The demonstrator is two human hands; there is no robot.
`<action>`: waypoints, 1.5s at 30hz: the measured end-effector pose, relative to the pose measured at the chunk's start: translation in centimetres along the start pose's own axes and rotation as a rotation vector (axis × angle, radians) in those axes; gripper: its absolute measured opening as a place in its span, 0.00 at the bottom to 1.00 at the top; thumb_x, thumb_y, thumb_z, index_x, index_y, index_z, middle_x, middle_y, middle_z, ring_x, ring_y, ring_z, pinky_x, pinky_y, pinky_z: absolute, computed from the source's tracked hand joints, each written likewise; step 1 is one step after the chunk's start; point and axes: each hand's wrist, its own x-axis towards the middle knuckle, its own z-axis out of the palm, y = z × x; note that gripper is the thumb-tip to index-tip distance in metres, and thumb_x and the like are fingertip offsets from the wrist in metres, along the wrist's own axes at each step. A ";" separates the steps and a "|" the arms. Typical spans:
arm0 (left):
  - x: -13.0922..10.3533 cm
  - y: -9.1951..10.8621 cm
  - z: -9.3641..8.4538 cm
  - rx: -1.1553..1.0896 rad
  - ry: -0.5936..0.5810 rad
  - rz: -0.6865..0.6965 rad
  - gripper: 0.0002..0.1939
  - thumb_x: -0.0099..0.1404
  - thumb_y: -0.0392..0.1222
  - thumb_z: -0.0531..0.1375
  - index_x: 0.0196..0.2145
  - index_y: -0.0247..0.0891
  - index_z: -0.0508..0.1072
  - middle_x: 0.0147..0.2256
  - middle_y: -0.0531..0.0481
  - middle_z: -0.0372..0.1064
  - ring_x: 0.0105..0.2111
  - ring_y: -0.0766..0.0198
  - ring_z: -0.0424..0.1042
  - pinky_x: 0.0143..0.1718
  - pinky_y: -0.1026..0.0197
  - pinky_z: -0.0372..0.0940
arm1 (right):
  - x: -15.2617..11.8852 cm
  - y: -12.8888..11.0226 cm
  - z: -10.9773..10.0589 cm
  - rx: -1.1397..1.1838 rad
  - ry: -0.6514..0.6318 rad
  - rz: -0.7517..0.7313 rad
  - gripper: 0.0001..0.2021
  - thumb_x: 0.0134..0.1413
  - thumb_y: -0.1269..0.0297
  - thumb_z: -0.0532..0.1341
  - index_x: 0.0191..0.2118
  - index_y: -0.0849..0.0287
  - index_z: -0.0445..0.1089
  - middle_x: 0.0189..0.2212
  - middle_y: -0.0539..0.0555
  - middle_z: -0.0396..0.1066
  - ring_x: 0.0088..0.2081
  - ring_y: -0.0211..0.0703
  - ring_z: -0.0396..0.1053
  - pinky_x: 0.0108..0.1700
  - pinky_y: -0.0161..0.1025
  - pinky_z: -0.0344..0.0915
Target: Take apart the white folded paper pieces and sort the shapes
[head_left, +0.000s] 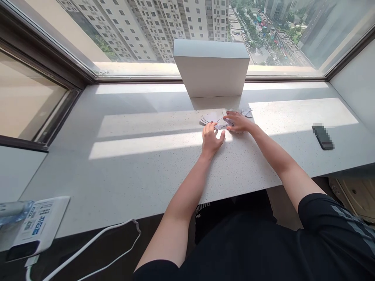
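Several thin whitish cards or paper pieces (209,117) lie spread and overlapping on the pale speckled sill, in front of an upright white box (216,76). At their near left edge rests my left hand (211,138), its thumb apart from the fingers and the fingertips touching the pieces. Over the right part of the spread lies my right hand (238,121), palm down with fingers stretched out, hiding some of the pieces under it. A few more pieces (247,112) stick out beyond the right hand. What is printed on them is too small to make out.
A dark phone (323,137) lies on the sill (140,175) to the right. At the lower left are a white device (43,222) with a cable (96,239) and a clear plastic bottle (14,212). A large window (140,70) runs along the back.
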 end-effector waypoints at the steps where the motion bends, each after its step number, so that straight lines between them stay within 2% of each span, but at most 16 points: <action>1: 0.1 -0.1 0.2 0.030 0.012 -0.003 0.28 0.75 0.49 0.72 0.68 0.40 0.81 0.73 0.23 0.79 0.77 0.25 0.75 0.80 0.21 0.73 | -1.0 -0.5 0.6 0.040 0.012 -0.052 0.31 0.71 0.59 0.77 0.76 0.50 0.85 0.87 0.67 0.71 0.86 0.83 0.69 0.89 0.85 0.62; 3: 0.2 -0.4 0.5 0.069 0.017 -0.007 0.35 0.74 0.50 0.74 0.74 0.39 0.79 0.77 0.21 0.76 0.81 0.20 0.71 0.83 0.17 0.67 | -2.7 -1.1 1.7 0.091 0.132 -0.078 0.27 0.75 0.57 0.73 0.75 0.48 0.84 0.84 0.65 0.75 0.86 0.77 0.70 0.89 0.82 0.63; 5: 0.3 -0.6 0.7 0.092 -0.003 0.010 0.33 0.74 0.50 0.74 0.73 0.41 0.80 0.75 0.23 0.79 0.80 0.21 0.73 0.84 0.17 0.65 | -4.0 -0.9 2.6 0.078 0.332 0.032 0.28 0.80 0.48 0.69 0.77 0.49 0.81 0.85 0.67 0.74 0.89 0.76 0.64 0.91 0.82 0.58; 7: 0.4 -0.7 0.7 0.101 -0.045 0.051 0.28 0.75 0.51 0.74 0.68 0.41 0.83 0.70 0.26 0.83 0.77 0.24 0.76 0.84 0.21 0.66 | -4.6 -0.1 3.3 0.048 0.487 0.231 0.37 0.81 0.34 0.67 0.82 0.50 0.75 0.88 0.70 0.68 0.93 0.81 0.54 0.92 0.87 0.49; 9: 0.5 -0.7 0.5 0.096 -0.089 0.090 0.23 0.76 0.53 0.75 0.63 0.43 0.84 0.65 0.29 0.86 0.71 0.27 0.80 0.81 0.25 0.70 | -4.6 1.0 3.7 0.048 0.526 0.392 0.47 0.77 0.21 0.65 0.85 0.49 0.70 0.91 0.73 0.61 0.94 0.85 0.47 0.91 0.93 0.44; 13: 0.6 -0.3 0.0 0.083 -0.144 0.108 0.18 0.74 0.53 0.80 0.53 0.44 0.82 0.57 0.33 0.87 0.61 0.32 0.83 0.71 0.30 0.77 | -3.0 2.6 3.3 0.059 0.502 0.452 0.53 0.76 0.16 0.61 0.87 0.51 0.66 0.92 0.76 0.56 0.95 0.85 0.45 0.91 0.94 0.41; 18: 0.3 0.4 -0.5 0.080 -0.185 0.110 0.17 0.72 0.40 0.81 0.46 0.46 0.77 0.52 0.37 0.86 0.58 0.37 0.83 0.63 0.35 0.80 | -1.7 1.9 2.6 0.025 0.416 0.409 0.39 0.79 0.35 0.68 0.80 0.57 0.76 0.87 0.76 0.67 0.91 0.86 0.56 0.92 0.89 0.46; 21: -0.2 0.7 -0.5 0.071 -0.172 0.125 0.17 0.73 0.38 0.80 0.49 0.46 0.77 0.57 0.36 0.86 0.63 0.35 0.82 0.63 0.35 0.81 | -2.7 1.1 2.5 0.031 0.405 0.313 0.30 0.78 0.43 0.68 0.72 0.57 0.82 0.81 0.75 0.77 0.85 0.85 0.67 0.90 0.86 0.55; 25: -0.6 1.0 -0.4 0.048 -0.155 0.110 0.23 0.71 0.37 0.82 0.55 0.47 0.77 0.72 0.32 0.81 0.76 0.30 0.76 0.67 0.32 0.83 | -5.1 0.4 2.1 0.160 0.388 0.181 0.27 0.80 0.42 0.65 0.69 0.54 0.83 0.68 0.70 0.88 0.72 0.76 0.81 0.81 0.76 0.73; 30: -0.6 0.5 -0.2 0.050 -0.186 0.174 0.20 0.74 0.35 0.78 0.56 0.45 0.77 0.70 0.31 0.83 0.73 0.34 0.80 0.70 0.33 0.83 | -7.0 -0.6 1.1 0.288 0.325 0.075 0.39 0.81 0.27 0.60 0.73 0.55 0.81 0.67 0.69 0.89 0.70 0.74 0.85 0.77 0.72 0.78; 34: -0.4 -0.2 -0.4 0.021 -0.191 0.272 0.12 0.78 0.35 0.70 0.56 0.45 0.77 0.59 0.39 0.86 0.57 0.45 0.87 0.59 0.41 0.86 | -8.6 -1.5 0.2 0.202 0.256 0.062 0.57 0.70 0.12 0.65 0.83 0.55 0.75 0.81 0.72 0.77 0.84 0.82 0.70 0.86 0.79 0.67; 37: -0.1 -0.5 -0.6 0.050 -0.148 0.279 0.07 0.82 0.42 0.68 0.55 0.44 0.78 0.56 0.37 0.86 0.52 0.46 0.87 0.58 0.40 0.85 | -10.1 -1.8 0.0 0.129 0.164 0.110 0.67 0.63 0.13 0.73 0.91 0.56 0.66 0.90 0.73 0.64 0.91 0.86 0.57 0.91 0.82 0.58; 39: 0.3 -0.3 -0.7 0.129 -0.134 0.264 0.18 0.80 0.53 0.73 0.60 0.44 0.80 0.64 0.32 0.86 0.64 0.36 0.85 0.71 0.31 0.80 | -10.7 -2.0 0.3 0.080 0.117 0.139 0.69 0.61 0.17 0.77 0.93 0.55 0.63 0.92 0.72 0.60 0.93 0.87 0.52 0.93 0.83 0.53; 41: 0.7 0.0 -0.8 0.199 -0.172 0.232 0.39 0.74 0.67 0.78 0.72 0.45 0.79 0.79 0.27 0.77 0.80 0.23 0.74 0.82 0.21 0.68 | -10.8 -2.1 0.6 0.023 0.112 0.144 0.63 0.64 0.21 0.78 0.92 0.51 0.65 0.91 0.70 0.62 0.92 0.87 0.54 0.93 0.85 0.49; 43: 1.1 0.4 -0.8 0.237 -0.244 0.187 0.56 0.69 0.76 0.79 0.82 0.43 0.73 0.86 0.24 0.67 0.87 0.16 0.64 0.86 0.17 0.60 | -10.5 -2.3 0.8 -0.013 0.135 0.129 0.54 0.69 0.25 0.76 0.89 0.49 0.69 0.89 0.69 0.67 0.90 0.86 0.60 0.92 0.86 0.53; 45: 1.4 0.7 -0.9 0.263 -0.304 0.152 0.60 0.71 0.75 0.76 0.86 0.39 0.69 0.86 0.22 0.66 0.87 0.16 0.63 0.88 0.18 0.58 | -10.0 -2.6 0.8 -0.026 0.150 0.105 0.46 0.74 0.32 0.73 0.87 0.50 0.73 0.87 0.68 0.71 0.86 0.85 0.66 0.88 0.85 0.62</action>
